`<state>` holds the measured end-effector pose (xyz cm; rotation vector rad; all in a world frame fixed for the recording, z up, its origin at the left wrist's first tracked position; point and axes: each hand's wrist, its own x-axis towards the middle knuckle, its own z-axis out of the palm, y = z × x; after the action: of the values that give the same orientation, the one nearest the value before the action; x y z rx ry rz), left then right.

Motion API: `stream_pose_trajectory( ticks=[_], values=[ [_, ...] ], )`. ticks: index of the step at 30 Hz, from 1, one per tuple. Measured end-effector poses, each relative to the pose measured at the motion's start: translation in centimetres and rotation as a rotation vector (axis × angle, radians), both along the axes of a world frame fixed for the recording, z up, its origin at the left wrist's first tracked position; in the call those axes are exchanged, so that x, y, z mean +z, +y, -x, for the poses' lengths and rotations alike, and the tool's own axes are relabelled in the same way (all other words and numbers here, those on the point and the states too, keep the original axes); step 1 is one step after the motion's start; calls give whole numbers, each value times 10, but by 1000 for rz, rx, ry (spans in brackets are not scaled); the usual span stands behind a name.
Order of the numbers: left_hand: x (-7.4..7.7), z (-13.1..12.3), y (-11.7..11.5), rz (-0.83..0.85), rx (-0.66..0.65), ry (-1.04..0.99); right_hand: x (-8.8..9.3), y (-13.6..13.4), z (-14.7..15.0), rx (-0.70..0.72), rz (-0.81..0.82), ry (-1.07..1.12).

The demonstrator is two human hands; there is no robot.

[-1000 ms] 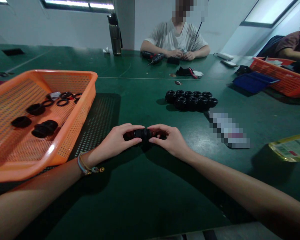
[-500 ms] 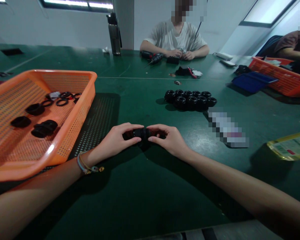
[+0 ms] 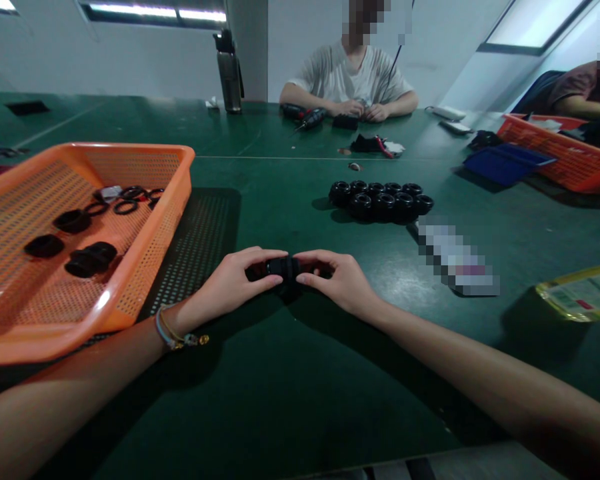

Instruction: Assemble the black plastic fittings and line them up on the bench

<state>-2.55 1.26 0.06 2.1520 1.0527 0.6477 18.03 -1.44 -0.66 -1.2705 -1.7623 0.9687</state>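
Note:
Between my two hands, low over the green table, is a black cylindrical part. The thumb and fingers of my left hand are closed on its left side. My right hand grips the same part from the right with thumb and fingers. Several glossy black round parts stand grouped in two rows beyond my right hand. To the left, an orange basket holds a few black pieces and black rings.
A blurred flat object and a yellow-edged package lie at right. Farther back are a blue tray, another orange basket, power tools and a bottle. A person sits opposite; another is at far right.

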Motion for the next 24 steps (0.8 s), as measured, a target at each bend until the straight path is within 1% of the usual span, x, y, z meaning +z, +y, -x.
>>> stream_pose_trajectory(
  ticks=[24],
  values=[
    [-1, 0, 0, -12, 13, 8, 0, 0, 0, 0, 6, -11]
  ],
)
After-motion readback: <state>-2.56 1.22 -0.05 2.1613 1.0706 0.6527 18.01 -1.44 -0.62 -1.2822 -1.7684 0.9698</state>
